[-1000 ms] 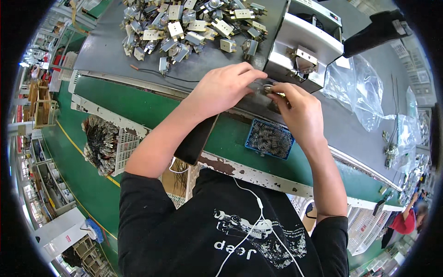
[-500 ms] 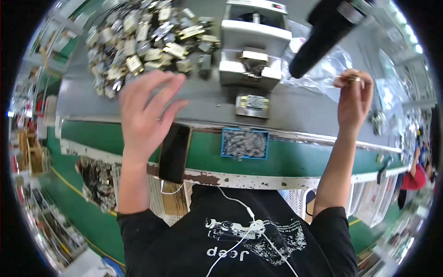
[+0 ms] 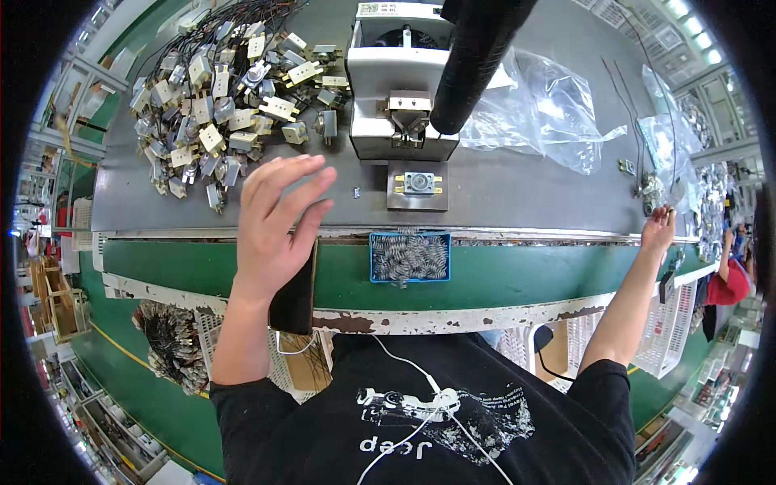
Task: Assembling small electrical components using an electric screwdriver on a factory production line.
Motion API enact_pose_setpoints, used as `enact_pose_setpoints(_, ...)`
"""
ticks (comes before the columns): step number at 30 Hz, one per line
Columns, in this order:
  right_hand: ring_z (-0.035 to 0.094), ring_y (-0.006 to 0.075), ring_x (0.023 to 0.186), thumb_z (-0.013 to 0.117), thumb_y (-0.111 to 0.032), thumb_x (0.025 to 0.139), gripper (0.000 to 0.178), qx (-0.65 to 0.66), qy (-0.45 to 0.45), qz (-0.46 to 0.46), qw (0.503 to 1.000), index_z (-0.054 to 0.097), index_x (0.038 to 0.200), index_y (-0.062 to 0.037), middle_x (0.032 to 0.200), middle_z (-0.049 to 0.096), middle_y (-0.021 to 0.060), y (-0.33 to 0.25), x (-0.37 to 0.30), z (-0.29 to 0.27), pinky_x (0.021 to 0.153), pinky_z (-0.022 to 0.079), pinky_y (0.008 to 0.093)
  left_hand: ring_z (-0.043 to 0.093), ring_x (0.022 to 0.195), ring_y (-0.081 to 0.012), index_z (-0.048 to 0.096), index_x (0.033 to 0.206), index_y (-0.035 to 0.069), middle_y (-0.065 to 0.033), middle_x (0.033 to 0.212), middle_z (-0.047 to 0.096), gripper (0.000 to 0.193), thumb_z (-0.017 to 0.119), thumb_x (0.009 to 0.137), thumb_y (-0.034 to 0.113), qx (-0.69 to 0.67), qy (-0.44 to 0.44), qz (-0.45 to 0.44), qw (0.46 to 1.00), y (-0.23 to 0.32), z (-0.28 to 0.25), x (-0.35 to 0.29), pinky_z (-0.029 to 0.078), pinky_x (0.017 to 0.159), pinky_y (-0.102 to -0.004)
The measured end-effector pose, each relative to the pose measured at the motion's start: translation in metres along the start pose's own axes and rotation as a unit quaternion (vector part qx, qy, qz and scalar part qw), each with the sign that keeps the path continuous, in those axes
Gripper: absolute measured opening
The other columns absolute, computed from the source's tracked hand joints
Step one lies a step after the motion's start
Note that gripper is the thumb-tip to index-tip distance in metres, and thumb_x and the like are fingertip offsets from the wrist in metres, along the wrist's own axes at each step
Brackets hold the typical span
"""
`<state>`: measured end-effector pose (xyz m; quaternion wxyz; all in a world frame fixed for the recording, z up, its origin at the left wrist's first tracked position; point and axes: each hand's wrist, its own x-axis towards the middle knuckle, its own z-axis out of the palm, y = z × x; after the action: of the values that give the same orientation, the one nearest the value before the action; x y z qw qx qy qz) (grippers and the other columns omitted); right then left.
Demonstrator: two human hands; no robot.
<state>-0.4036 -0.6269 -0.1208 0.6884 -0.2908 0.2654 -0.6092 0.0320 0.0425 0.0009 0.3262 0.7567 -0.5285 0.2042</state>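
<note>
My left hand (image 3: 279, 222) hovers above the bench's front edge, fingers apart and holding nothing. Below its wrist lies a black phone (image 3: 293, 295). Far to the right, my right hand (image 3: 660, 229) has its fingertips pinched together beside a small cluster of parts (image 3: 651, 191); whatever is between them is too small to make out. In the middle, a grey part with yellow metal tabs (image 3: 419, 183) rests on a metal block (image 3: 416, 204) before a white bench machine (image 3: 368, 105). A tiny piece (image 3: 356, 193) lies left of the block.
Wired components in a large pile (image 3: 234, 113) cover the back left. A blue tray (image 3: 411, 280) of small springs sits at the front. A thick black tube (image 3: 483, 65) overhangs the machine's right side, near a clear plastic bag (image 3: 558, 113).
My right hand has moved outward to the right and nearer the bench edge; a small shiny piece showed in its fingers before. My left hand stays raised and open. The view has shifted slightly.
</note>
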Motion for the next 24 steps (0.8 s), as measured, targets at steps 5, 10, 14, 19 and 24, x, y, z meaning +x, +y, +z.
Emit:
enact_pose_setpoints(5, 0.059, 0.0343, 0.106, 0.086, -0.037, 0.075, 0.081, -0.553, 0.289, -0.206, 0.754, 0.047, 0.135, -0.0010, 0.118, 0.060, 0.0177, 0.026, -0.004, 0.036, 0.096, 0.049, 0.0449, 0.062, 0.086, -0.0324, 0.062, 0.087, 0.005, -0.0122, 0.087, 0.063, 0.005, 0.065, 0.089, 0.008, -0.101, -0.094, -0.089, 0.986, -0.009, -0.003, -0.015, 0.048, 0.078, -0.0425)
enact_pose_setpoints(10, 0.066, 0.0344, 0.097, 0.078, -0.018, 0.082, 0.047, -0.460, 0.060, -0.535, 0.706, 0.059, 0.116, 0.0095, 0.108, 0.066, 0.0256, 0.048, -0.139, 0.178, 0.091, 0.054, 0.0439, 0.063, 0.084, -0.0348, 0.056, 0.105, 0.004, -0.0153, 0.087, 0.062, 0.017, 0.062, 0.093, 0.015, -0.116, -0.097, -0.341, 0.928, -0.021, -0.006, -0.011, 0.048, 0.073, -0.0423)
enact_pose_setpoints(14, 0.067, 0.0268, 0.088, 0.058, 0.000, 0.090, 0.008, -0.498, -0.305, -0.441, 0.681, 0.064, 0.096, 0.0026, 0.100, 0.069, 0.0163, 0.131, -0.280, 0.278, 0.082, 0.053, 0.0372, 0.063, 0.093, -0.0287, 0.059, 0.119, 0.007, -0.0138, 0.105, 0.062, 0.026, 0.062, 0.095, 0.017, 0.033, -0.055, -0.210, 0.976, -0.049, 0.002, -0.010, 0.050, 0.084, -0.0376)
enact_pose_setpoints(19, 0.062, 0.0311, 0.093, 0.075, -0.006, 0.078, 0.043, -0.444, -0.650, -0.329, 0.521, 0.063, 0.119, -0.0060, 0.109, 0.066, 0.0114, 0.186, -0.374, 0.316, 0.082, 0.051, 0.0394, 0.062, 0.105, -0.0323, 0.062, 0.116, 0.008, -0.0124, 0.114, 0.062, 0.027, 0.066, 0.092, 0.019, 0.051, -0.127, -0.192, 0.972, -0.059, 0.011, -0.011, 0.050, 0.092, -0.0402)
enact_pose_setpoints(24, 0.063, 0.0308, 0.092, 0.078, -0.008, 0.076, 0.031, -0.462, -0.652, -0.309, 0.516, 0.069, 0.106, -0.0051, 0.102, 0.068, 0.0099, 0.191, -0.374, 0.313, 0.083, 0.052, 0.0396, 0.062, 0.100, -0.0321, 0.065, 0.110, 0.008, -0.0108, 0.106, 0.063, 0.022, 0.067, 0.090, 0.019, 0.013, -0.115, -0.166, 0.979, -0.055, 0.015, -0.022, 0.050, 0.088, -0.0417)
